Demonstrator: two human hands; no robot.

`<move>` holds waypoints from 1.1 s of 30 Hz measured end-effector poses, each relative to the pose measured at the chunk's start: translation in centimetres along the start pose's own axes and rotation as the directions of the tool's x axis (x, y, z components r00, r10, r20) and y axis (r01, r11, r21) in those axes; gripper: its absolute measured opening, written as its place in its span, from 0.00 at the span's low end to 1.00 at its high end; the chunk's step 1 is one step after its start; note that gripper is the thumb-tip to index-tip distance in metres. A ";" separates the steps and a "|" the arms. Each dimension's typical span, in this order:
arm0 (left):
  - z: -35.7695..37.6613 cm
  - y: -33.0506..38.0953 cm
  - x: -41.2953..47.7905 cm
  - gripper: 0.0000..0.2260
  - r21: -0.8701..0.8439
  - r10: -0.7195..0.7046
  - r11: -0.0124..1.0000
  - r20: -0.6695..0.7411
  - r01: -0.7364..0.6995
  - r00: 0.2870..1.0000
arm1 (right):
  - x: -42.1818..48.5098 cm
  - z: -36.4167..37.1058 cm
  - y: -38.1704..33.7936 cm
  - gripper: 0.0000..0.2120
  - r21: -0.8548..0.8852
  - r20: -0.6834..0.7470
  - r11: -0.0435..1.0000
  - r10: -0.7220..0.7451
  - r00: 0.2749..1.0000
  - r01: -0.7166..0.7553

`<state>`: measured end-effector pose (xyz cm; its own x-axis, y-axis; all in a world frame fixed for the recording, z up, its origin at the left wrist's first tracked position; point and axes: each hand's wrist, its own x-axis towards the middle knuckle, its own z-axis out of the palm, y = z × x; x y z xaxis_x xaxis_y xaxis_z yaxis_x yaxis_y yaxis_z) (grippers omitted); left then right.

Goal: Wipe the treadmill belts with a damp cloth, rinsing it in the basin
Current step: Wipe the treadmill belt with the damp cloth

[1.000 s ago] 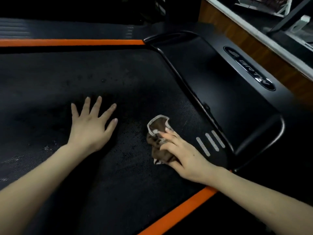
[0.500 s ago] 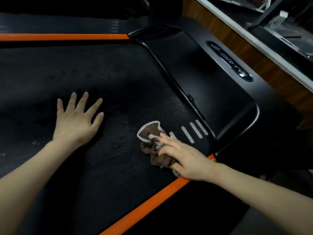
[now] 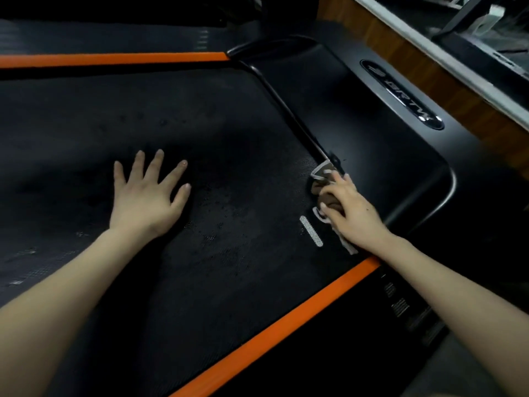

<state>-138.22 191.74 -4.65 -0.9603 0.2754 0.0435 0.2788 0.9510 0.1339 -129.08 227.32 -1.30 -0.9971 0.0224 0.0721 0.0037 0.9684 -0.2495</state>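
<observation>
The black textured treadmill belt (image 3: 217, 173) fills most of the view, with dusty specks near its middle. My left hand (image 3: 146, 196) lies flat on the belt with its fingers spread. A crumpled brown cloth with a white hem (image 3: 323, 174) sits at the belt's right end, against the edge of the motor cover. My right hand (image 3: 350, 212) presses down on the cloth, fingers bent over it, and hides most of it. No basin is in view.
An orange side rail (image 3: 286, 319) runs along the near edge and another orange rail (image 3: 114, 59) along the far edge. The black motor cover (image 3: 380, 138) with a logo badge lies to the right. A wooden wall base (image 3: 446, 78) stands beyond it.
My right hand has slid the cloth across the belt's end to the seam at the motor cover, covering two of the white stripes. My left hand stays flat on the belt.
</observation>
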 end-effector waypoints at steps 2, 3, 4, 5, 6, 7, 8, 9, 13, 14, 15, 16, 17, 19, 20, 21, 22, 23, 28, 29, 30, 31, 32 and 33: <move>-0.2 0.1 0.1 0.28 -0.010 -0.002 1.000 0.005 0.002 1.000 | 0.9 0.7 -1.7 0.08 0.107 -0.067 0.992 0.069 0.995 -0.061; -0.3 0.1 0.0 0.29 -0.013 -0.004 1.000 0.011 0.004 1.000 | 0.6 0.6 -2.6 0.08 0.142 -0.078 0.986 0.101 0.992 -0.090; -0.4 0.1 0.0 0.28 -0.020 -0.006 1.000 0.010 0.006 1.000 | -0.2 0.5 -3.4 0.08 0.181 -0.059 0.980 0.095 0.994 -0.083; -0.5 0.1 0.0 0.27 -0.030 -0.011 0.999 -0.003 0.011 1.000 | -1.3 0.4 -4.3 0.08 0.219 -0.016 0.975 0.030 0.999 -0.026; -0.7 0.1 0.0 0.27 -0.044 -0.020 0.999 -0.025 0.019 0.999 | -2.5 0.4 -5.1 0.09 0.237 0.043 0.969 -0.087 0.995 0.075; -0.8 0.1 -0.2 0.28 -0.055 -0.033 0.998 -0.049 0.030 0.998 | -3.6 0.6 -6.2 0.11 0.238 0.109 0.950 -0.233 0.966 0.202; -1.0 0.1 -0.4 0.28 -0.062 -0.047 0.997 -0.073 0.042 0.996 | -4.2 0.9 -6.8 0.13 0.240 0.173 0.922 -0.348 0.921 0.303; -1.1 0.0 -0.7 0.28 -0.062 -0.057 0.997 -0.092 0.052 0.994 | -4.2 1.1 -7.1 0.13 0.239 0.218 0.900 -0.415 0.883 0.364; -1.1 -1.4 -2.6 0.28 -0.004 -0.101 0.995 -0.112 0.101 0.989 | -1.7 1.3 -6.2 0.16 0.127 0.209 0.859 -0.511 0.834 0.495; -1.1 -1.8 -3.1 0.29 0.012 -0.129 0.991 -0.098 0.131 0.987 | -0.9 1.6 -6.0 0.15 0.127 0.175 0.861 -0.507 0.844 0.492; -1.0 -2.2 -3.5 0.30 0.029 -0.161 0.986 -0.080 0.163 0.984 | 0.1 2.0 -6.1 0.14 0.133 0.130 0.874 -0.484 0.865 0.468; -0.9 -2.4 -3.9 0.30 0.041 -0.191 0.980 -0.061 0.194 0.980 | 1.4 2.4 -6.2 0.14 0.139 0.082 0.892 -0.442 0.893 0.429; -0.7 -2.5 -4.1 0.31 0.043 -0.215 0.975 -0.046 0.217 0.976 | 3.1 2.8 -6.6 0.15 0.145 0.025 0.914 -0.387 0.922 0.380; -0.3 -2.4 -4.0 0.31 0.022 -0.241 0.970 -0.034 0.242 0.970 | 6.6 3.6 -7.8 0.20 0.171 -0.069 0.951 -0.249 0.966 0.257; -0.2 -2.3 -4.0 0.31 0.013 -0.247 0.969 -0.031 0.248 0.968 | 8.0 3.8 -8.4 0.21 0.188 -0.093 0.964 -0.175 0.980 0.190; -0.1 -2.2 -4.0 0.31 0.010 -0.250 0.968 -0.031 0.250 0.968 | 8.8 4.0 -9.1 0.22 0.198 -0.103 0.971 -0.118 0.988 0.136; 0.0 -2.2 -4.0 0.31 0.010 -0.247 0.969 -0.032 0.248 0.968 | 8.8 4.1 -9.7 0.24 0.199 -0.102 0.973 -0.097 0.990 0.116; 0.0 -2.2 -4.0 0.31 0.011 -0.243 0.970 -0.036 0.243 0.969 | 8.1 4.1 -10.2 0.25 0.193 -0.094 0.971 -0.126 0.987 0.143; -0.1 -2.3 -4.2 0.28 0.006 -0.241 0.971 -0.035 0.241 0.970 | -1.6 4.7 -13.1 0.24 0.295 0.035 0.785 -0.578 0.815 0.545; -0.2 -2.2 -4.1 0.27 0.009 -0.240 0.971 -0.031 0.240 0.970 | -2.4 4.8 -13.4 0.23 0.305 0.070 0.757 -0.623 0.779 0.578; -0.3 -2.2 -4.1 0.26 0.012 -0.239 0.971 -0.027 0.239 0.971 | -2.4 5.0 -13.4 0.22 0.306 0.091 0.735 -0.655 0.750 0.605; -0.3 -2.3 -4.2 0.26 0.013 -0.238 0.971 -0.027 0.238 0.971 | -1.9 5.1 -13.3 0.20 0.288 0.093 0.710 -0.688 0.720 0.642; -0.3 -2.3 -4.1 0.26 0.012 -0.237 0.971 -0.025 0.238 0.971 | -0.8 5.2 -13.1 0.18 0.267 0.087 0.687 -0.715 0.694 0.675; -0.3 -2.3 -4.1 0.26 0.013 -0.237 0.971 -0.021 0.238 0.971 | 0.5 5.4 -13.0 0.17 0.252 0.086 0.681 -0.724 0.685 0.688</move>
<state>-134.90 188.40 -4.88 -0.9988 0.0390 0.0308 0.0426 0.9910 0.1272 -130.08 213.37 -3.25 -0.6919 -0.7068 0.1471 -0.7025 0.6121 -0.3631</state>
